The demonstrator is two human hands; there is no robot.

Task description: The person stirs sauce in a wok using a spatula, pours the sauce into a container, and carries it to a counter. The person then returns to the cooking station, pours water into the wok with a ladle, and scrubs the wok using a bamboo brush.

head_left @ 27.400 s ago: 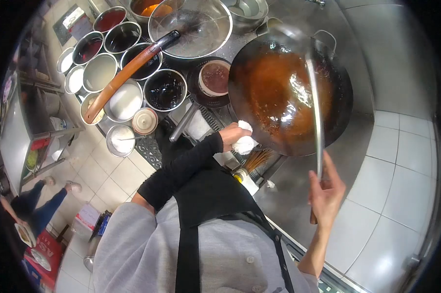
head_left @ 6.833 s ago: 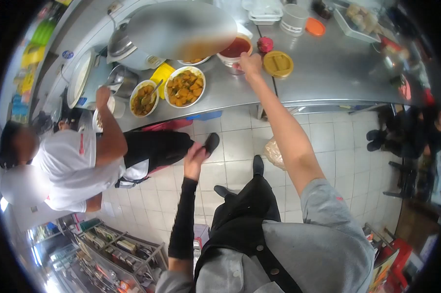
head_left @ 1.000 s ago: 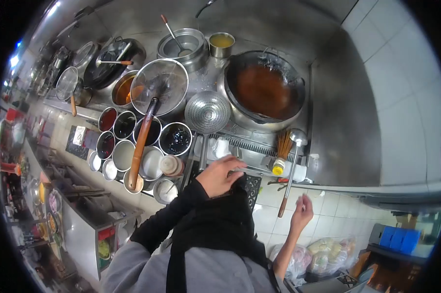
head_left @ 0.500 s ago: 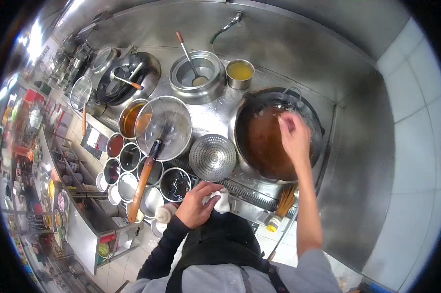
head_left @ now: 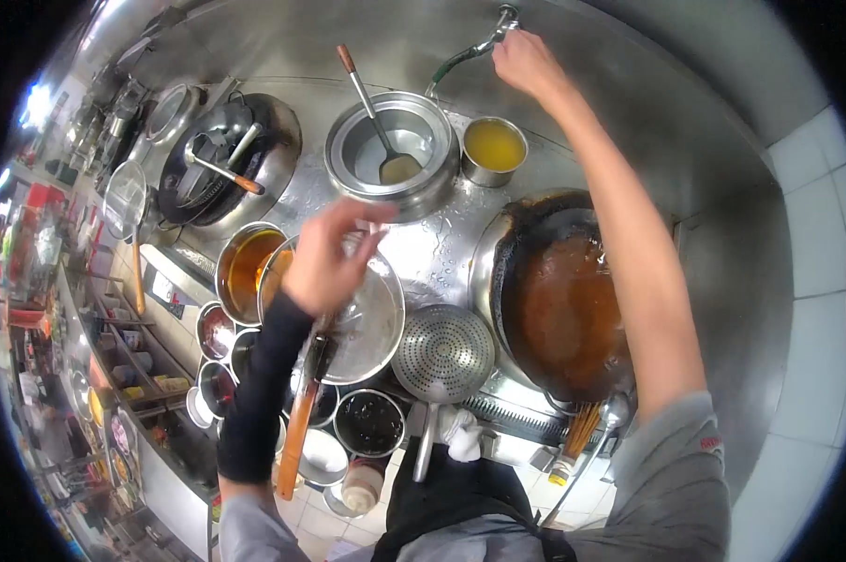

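Note:
My right hand [head_left: 526,62] reaches to the back wall, its fingers closed round the base of the faucet [head_left: 479,47]. Below that arm is the wok [head_left: 507,309] of reddish-brown liquid, partly hidden by the forearm. My left hand [head_left: 327,258], smeared by motion, hovers over the wire strainer [head_left: 371,314] with thumb and fingers apart. Just beyond it stands a metal pot [head_left: 338,155] with a wooden-handled spatula [head_left: 370,108] leaning in it. A perforated ladle [head_left: 444,351] rests by the wok, and a white cloth [head_left: 463,438] lies near its handle.
A metal cup of yellow liquid [head_left: 495,150] stands beside the pot. Several sauce containers, including one with dark contents [head_left: 369,421], crowd the left front. A second wok [head_left: 278,150] sits at the back left. A bamboo brush [head_left: 582,431] and a steel ladle [head_left: 614,410] lie front right.
My right hand has gone from above the wok to the faucet. My left hand has left the white cloth and risen toward the pot. The camera view has shifted.

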